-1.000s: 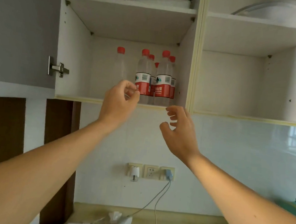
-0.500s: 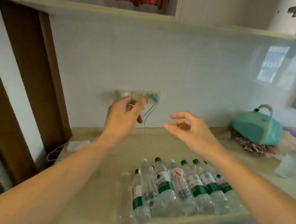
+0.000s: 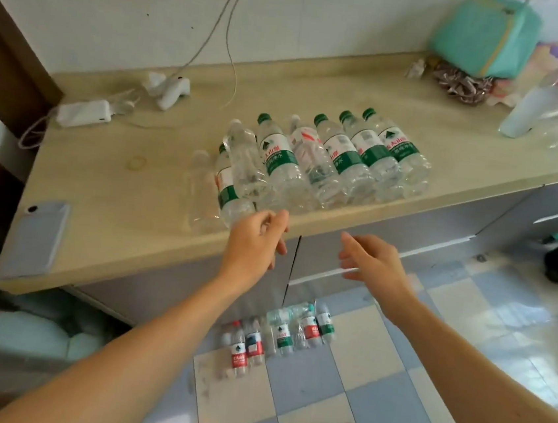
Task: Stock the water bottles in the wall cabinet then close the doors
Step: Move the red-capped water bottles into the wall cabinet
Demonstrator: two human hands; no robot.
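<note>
Both my hands are empty. My left hand [image 3: 255, 240] hangs over the front edge of the bench [image 3: 115, 214] with loosely curled fingers, just beside the nearest bottle but not gripping it. My right hand [image 3: 373, 262] is off the bench, over the lower cabinet front, fingers relaxed and spread.

The cabinet is out of view from here, so I cannot say what is stocked in it or how its doors stand. Judging by what is left, I am far from finished.

On the bench lies a row of bottles [image 3: 314, 160], side by side, caps pointing to the wall. I count about eight: five or so with green labels, the others clear or red-marked, and one at the left end too faint to be sure of. On the floor [image 3: 389, 395] stands a second cluster of bottles [image 3: 278, 335], roughly six or seven, with red and green labels mixed; blur keeps me from an exact count.

All of those want lifting, then the doors closing.
</note>
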